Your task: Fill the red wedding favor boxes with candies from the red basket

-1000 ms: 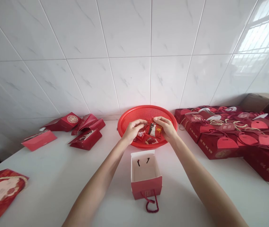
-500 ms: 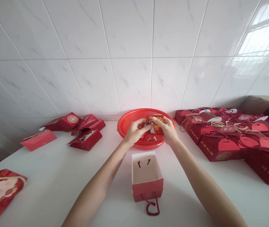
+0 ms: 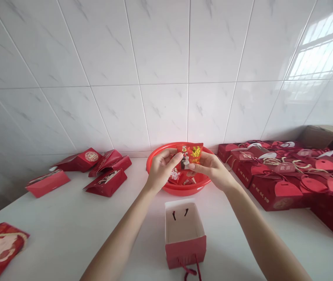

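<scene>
Between my two hands is a small red candy packet (image 3: 192, 154) with gold characters and a printed couple on its front. My left hand (image 3: 164, 166) pinches its left edge with the thumb in front. On the packet's right side, my right hand (image 3: 213, 168) grips it the same way. Both hands are above a red plastic basket (image 3: 184, 191), where several wrapped sweets (image 3: 174, 176) lie at the bottom. Nearer to me stands an open red gift box (image 3: 185, 249) with a white inside and a dark red cord handle at its front.
Many closed red gift boxes (image 3: 274, 191) with cords fill the right side, beside a brown carton (image 3: 315, 136). Several red boxes (image 3: 107, 182) lie at the back left. A red bag (image 3: 0, 249) is at the left edge. A tiled wall (image 3: 163, 113) rises behind the table.
The packet has come up a little out of the basket and now shows its front flat toward me. My hands have shifted to its two side edges. The view has tilted up slightly.
</scene>
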Demonstrator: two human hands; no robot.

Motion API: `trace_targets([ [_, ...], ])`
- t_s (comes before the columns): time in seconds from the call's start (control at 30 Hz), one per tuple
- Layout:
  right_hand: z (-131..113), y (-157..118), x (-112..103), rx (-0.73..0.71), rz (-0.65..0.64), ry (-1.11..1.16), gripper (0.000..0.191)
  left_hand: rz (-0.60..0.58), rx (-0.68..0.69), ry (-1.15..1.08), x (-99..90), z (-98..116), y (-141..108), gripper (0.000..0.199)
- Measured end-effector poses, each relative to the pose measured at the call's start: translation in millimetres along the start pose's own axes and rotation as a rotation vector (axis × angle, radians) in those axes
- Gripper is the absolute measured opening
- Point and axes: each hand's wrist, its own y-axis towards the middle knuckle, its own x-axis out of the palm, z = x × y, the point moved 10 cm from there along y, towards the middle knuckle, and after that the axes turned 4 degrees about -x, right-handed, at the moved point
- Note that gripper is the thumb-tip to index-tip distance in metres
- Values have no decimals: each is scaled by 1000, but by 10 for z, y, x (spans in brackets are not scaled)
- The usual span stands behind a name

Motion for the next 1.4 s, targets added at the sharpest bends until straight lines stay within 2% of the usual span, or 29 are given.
trace_targets([
  [0.13,-63,-58,80,70,-71,-20,27,-5,71,63,-4,114,-34,27],
  [0.23,-188,-89,123,44,-105,-76,30,-8,125,117,-6,192,-62,23],
  [0.3,-302,-95,62,-15,-37,-125,29,-36,155,149,23,240,-86,20],
  [0.4,-459,-125,-121,-110,165,-178,25,-70,175,172,70,291,-117,17],
  [0.47,-522,-150,-178,-160,240,-194,25,-86,176,172,97,311,-131,17],
  [0.8,-576,-182,-135,-213,251,-199,20,-94,159,126,115,351,-177,15],
  [1.17,-574,-191,-76,-185,276,-216,27,1,202,205,92,396,-256,16],
  [1.33,-615,-221,-65,-260,380,-324,23,232,398,407,-8,565,-368,11],
  [1.4,-635,-247,-65,-292,429,-360,21,286,493,483,8,642,-433,9],
])
